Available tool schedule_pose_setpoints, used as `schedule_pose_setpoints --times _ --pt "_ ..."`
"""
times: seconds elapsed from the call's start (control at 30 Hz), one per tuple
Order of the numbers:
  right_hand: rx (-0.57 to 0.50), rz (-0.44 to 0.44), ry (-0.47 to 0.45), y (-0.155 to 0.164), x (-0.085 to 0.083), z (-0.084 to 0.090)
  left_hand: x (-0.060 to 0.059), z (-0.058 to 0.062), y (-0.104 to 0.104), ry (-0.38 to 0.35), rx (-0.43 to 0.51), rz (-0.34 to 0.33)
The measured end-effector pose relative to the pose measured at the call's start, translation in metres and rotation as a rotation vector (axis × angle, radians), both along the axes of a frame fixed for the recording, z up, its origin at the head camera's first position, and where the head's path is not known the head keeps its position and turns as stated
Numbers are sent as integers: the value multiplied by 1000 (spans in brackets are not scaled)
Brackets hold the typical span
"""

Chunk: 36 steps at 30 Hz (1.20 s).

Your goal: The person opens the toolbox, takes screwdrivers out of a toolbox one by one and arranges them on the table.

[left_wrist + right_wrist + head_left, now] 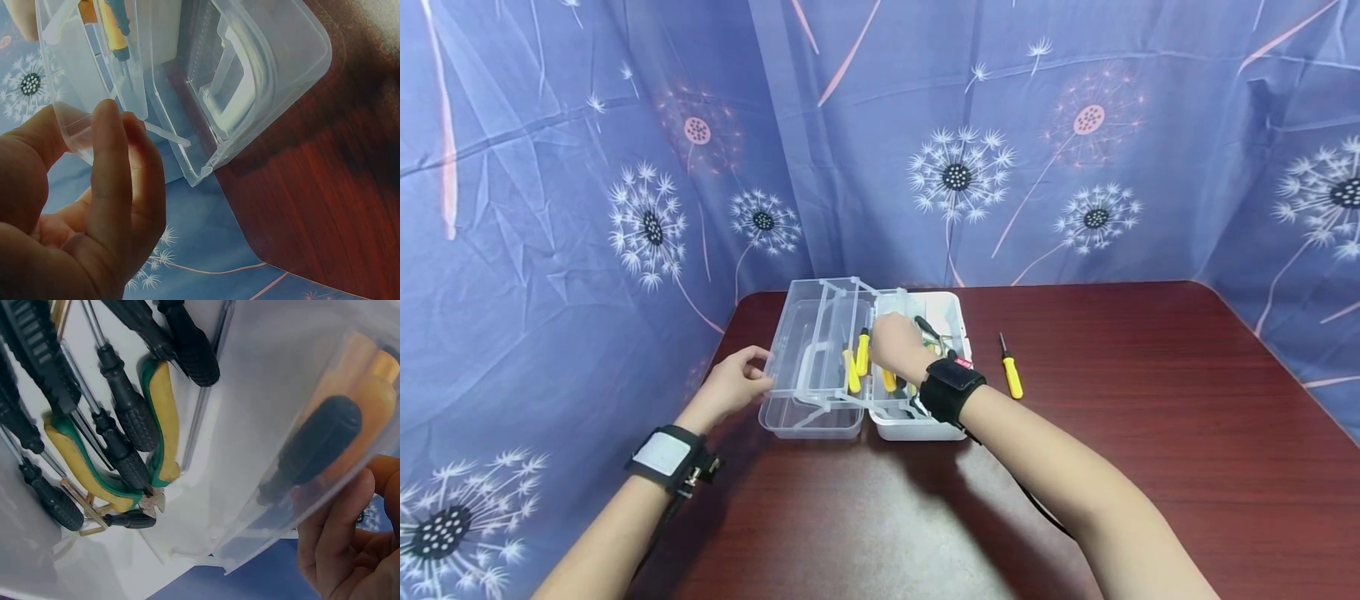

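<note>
The clear plastic toolbox point(865, 367) sits near the back left corner of the counter point(1112, 433), lid swung wide open to the left and the inner tray lifted on its arms. The left hand point(733, 385) is at the lid's point(805, 358) left edge, thumb and fingers point(112, 156) pinching the clear rim. The right hand point(898, 346) reaches into the open box; from the wrist view its fingers curl against the underside of the clear tray point(300, 425), which carries a black-and-orange handled tool point(325, 444).

Progress, judging by how things lie: opening is done and the box is mostly loaded, with one yellow-handled screwdriver point(1011, 368) lying alone on the counter just to the right of the box. That looks like what remains, along with lowering the tray and closing the lid.

The count: one toolbox, one loose screwdriver outside, one pair of yellow-and-green pliers point(134, 481) in the base, several black-handled screwdrivers point(128, 415) around them — the exact number can't be told, since they overlap.
</note>
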State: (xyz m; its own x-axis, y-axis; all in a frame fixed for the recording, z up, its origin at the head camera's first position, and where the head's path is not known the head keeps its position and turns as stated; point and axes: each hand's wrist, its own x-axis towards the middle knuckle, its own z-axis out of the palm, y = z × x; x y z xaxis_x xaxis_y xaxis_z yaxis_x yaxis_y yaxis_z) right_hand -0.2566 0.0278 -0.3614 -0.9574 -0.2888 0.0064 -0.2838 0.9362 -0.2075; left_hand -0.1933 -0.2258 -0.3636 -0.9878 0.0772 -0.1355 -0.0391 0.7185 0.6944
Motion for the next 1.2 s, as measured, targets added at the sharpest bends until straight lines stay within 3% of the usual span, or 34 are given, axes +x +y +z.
schedule_pose_setpoints --times 0.47,1.2 --pt "-63 53 53 9 1 20 1 2 1 8 0 2" --pt "-57 8 74 40 -7 19 2 2 1 2 -16 -5"
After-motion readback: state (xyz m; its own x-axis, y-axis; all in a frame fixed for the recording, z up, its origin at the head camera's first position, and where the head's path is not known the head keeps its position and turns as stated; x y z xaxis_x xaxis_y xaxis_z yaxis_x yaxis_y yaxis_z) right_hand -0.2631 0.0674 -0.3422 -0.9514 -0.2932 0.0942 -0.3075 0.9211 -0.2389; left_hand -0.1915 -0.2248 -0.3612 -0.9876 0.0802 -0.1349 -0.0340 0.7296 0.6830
